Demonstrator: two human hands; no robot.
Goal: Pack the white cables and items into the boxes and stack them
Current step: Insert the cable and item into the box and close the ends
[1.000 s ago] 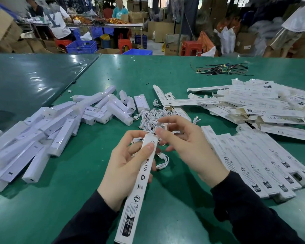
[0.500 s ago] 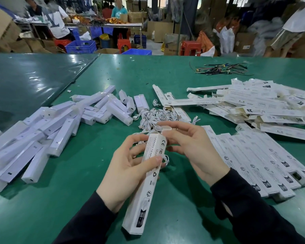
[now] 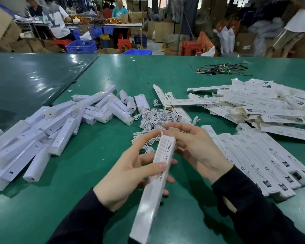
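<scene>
My left hand (image 3: 128,173) grips a long white printed box (image 3: 157,184) around its middle, thumb across the printed face. My right hand (image 3: 195,150) curls around the box's far end, fingertips at the end flap. A pile of coiled white cables (image 3: 157,118) lies just beyond both hands. White wrapped bar-shaped items (image 3: 60,127) are heaped at the left. Packed boxes (image 3: 264,164) lie side by side in a row at the right. Flat unfolded boxes (image 3: 264,104) are piled at the back right.
The green table (image 3: 77,199) has a seam (image 3: 84,67) to a second table at the left. A bundle of dark wires (image 3: 220,69) lies at the far side. Beyond the table are people, cardboard cartons, blue crates and red stools.
The box has slid away from me through my left hand and rolled to show another printed face. My right hand has moved from the cable end onto the box's far end flap.
</scene>
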